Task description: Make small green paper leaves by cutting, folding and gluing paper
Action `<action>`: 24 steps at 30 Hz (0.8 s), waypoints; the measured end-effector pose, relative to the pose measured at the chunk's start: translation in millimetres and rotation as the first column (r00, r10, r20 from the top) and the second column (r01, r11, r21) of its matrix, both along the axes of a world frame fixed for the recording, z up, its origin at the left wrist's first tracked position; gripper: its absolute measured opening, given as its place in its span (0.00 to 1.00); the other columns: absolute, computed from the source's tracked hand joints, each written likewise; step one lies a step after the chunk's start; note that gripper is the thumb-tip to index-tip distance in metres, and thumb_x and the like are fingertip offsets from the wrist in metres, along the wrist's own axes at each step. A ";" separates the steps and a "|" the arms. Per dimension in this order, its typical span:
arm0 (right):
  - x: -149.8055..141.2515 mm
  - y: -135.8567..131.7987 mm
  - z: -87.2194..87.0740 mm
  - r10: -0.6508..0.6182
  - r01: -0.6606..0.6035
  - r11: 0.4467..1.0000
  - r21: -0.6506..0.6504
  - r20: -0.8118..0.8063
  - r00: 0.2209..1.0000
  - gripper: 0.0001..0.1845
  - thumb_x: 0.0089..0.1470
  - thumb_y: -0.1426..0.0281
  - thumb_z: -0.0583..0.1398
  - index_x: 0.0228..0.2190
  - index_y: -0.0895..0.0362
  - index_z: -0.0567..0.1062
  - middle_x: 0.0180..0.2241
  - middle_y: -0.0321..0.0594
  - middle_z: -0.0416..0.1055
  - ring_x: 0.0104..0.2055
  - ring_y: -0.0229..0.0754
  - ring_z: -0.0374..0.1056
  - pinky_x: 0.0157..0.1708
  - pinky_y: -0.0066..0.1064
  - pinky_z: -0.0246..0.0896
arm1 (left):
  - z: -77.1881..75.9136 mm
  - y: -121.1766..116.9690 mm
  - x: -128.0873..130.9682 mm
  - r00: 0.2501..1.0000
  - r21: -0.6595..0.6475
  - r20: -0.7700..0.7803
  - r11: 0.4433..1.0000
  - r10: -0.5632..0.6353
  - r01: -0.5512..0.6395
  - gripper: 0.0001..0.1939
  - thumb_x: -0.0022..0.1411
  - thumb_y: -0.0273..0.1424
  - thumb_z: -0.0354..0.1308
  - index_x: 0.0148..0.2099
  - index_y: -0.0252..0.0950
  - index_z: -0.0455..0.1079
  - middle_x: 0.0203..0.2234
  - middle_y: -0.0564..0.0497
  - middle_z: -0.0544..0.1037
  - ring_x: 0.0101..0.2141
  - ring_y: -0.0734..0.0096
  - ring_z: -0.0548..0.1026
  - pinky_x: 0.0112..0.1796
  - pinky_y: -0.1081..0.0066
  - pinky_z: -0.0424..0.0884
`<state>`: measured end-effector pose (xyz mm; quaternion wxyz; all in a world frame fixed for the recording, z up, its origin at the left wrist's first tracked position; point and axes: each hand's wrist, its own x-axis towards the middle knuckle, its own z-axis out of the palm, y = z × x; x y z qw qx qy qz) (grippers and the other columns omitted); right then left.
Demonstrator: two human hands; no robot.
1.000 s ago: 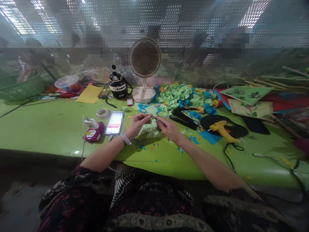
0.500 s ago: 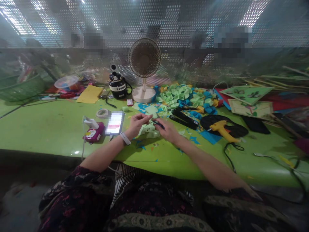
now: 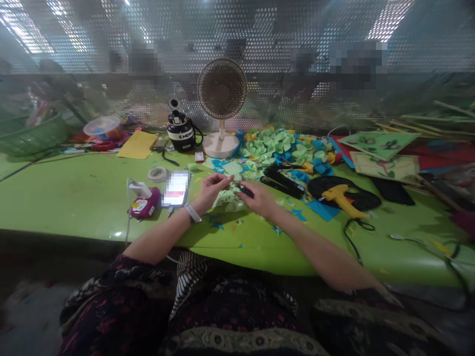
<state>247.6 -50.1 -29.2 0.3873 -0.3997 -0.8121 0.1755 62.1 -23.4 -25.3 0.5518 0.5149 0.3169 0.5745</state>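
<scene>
Thumb and fingertips of my left hand (image 3: 215, 189) pinch together on a small piece of light green paper, mostly hidden by the fingers. Close on its right, my right hand (image 3: 260, 199) is closed around dark-handled scissors (image 3: 246, 191), whose blades are hard to make out. The fingertips of both hands nearly meet. Beneath them lie light green paper scraps (image 3: 229, 201), with blue offcuts (image 3: 298, 214) scattered around. A black stapler (image 3: 284, 182) rests to the right of my right hand, and a lit phone (image 3: 176, 189) lies left of my left hand.
Behind the hands stand a fan (image 3: 221, 146), a black bottle (image 3: 181, 136) and a heap of folded green, blue and yellow paper pieces (image 3: 276, 143). At right lies a yellow glue gun (image 3: 343, 200) with its cord. A purple power adapter (image 3: 145, 205) and tape roll (image 3: 157, 174) sit left.
My hands stay almost in place; the scissors in my right hand have shifted very slightly. Nothing else has visibly moved.
</scene>
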 end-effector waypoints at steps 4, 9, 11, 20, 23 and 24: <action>-1.1 1.7 -4.7 -0.012 0.014 0.997 0.077 -0.020 1.000 0.17 0.63 0.64 0.55 0.48 0.55 0.76 0.47 0.47 0.78 0.48 0.47 0.73 0.51 0.41 0.66 | 2.1 -0.7 0.4 1.000 -0.011 -0.002 1.000 0.016 -0.016 0.18 0.43 0.42 0.74 0.24 0.34 0.74 0.17 0.55 0.74 0.21 0.80 0.69 0.27 0.75 0.67; 0.8 4.3 -5.7 0.037 -0.036 0.999 0.022 -0.010 0.999 0.16 0.63 0.64 0.55 0.48 0.54 0.76 0.46 0.45 0.78 0.47 0.46 0.73 0.49 0.41 0.67 | 1.1 -0.6 2.3 0.998 -0.107 0.047 0.994 -0.028 0.033 0.19 0.39 0.43 0.76 0.26 0.34 0.76 0.21 0.54 0.77 0.22 0.79 0.71 0.29 0.74 0.70; 0.5 2.9 -5.0 0.045 -0.045 0.999 0.000 0.007 0.999 0.17 0.63 0.63 0.55 0.49 0.54 0.75 0.46 0.45 0.78 0.46 0.46 0.74 0.48 0.40 0.68 | 0.1 -0.2 2.2 0.998 -0.095 0.048 0.995 -0.029 0.033 0.19 0.40 0.42 0.75 0.25 0.34 0.75 0.19 0.54 0.76 0.22 0.80 0.70 0.28 0.74 0.69; -2.1 -3.9 -1.0 -0.055 0.058 0.993 -0.101 0.032 0.998 0.20 0.65 0.58 0.52 0.52 0.54 0.73 0.35 0.42 0.77 0.33 0.43 0.73 0.37 0.35 0.69 | -1.0 -0.9 1.6 1.000 -0.033 0.014 0.999 -0.020 0.021 0.19 0.41 0.43 0.75 0.29 0.34 0.77 0.23 0.52 0.78 0.23 0.78 0.71 0.29 0.73 0.70; -1.1 -2.0 0.3 -0.054 0.054 0.992 -0.116 0.002 0.999 0.24 0.65 0.55 0.50 0.52 0.55 0.73 0.34 0.43 0.77 0.31 0.43 0.73 0.34 0.35 0.68 | -1.1 -1.5 2.1 0.999 -0.038 0.016 0.999 -0.037 0.038 0.19 0.41 0.44 0.75 0.30 0.35 0.78 0.24 0.52 0.79 0.24 0.76 0.73 0.31 0.71 0.72; -1.1 -1.5 0.6 -0.041 0.040 0.992 -0.121 -0.003 0.999 0.25 0.65 0.54 0.49 0.52 0.56 0.74 0.33 0.43 0.77 0.31 0.43 0.73 0.34 0.35 0.68 | -1.3 -1.5 2.2 0.999 -0.033 0.013 0.999 -0.031 0.031 0.19 0.41 0.44 0.74 0.30 0.35 0.78 0.23 0.52 0.79 0.24 0.76 0.73 0.30 0.71 0.72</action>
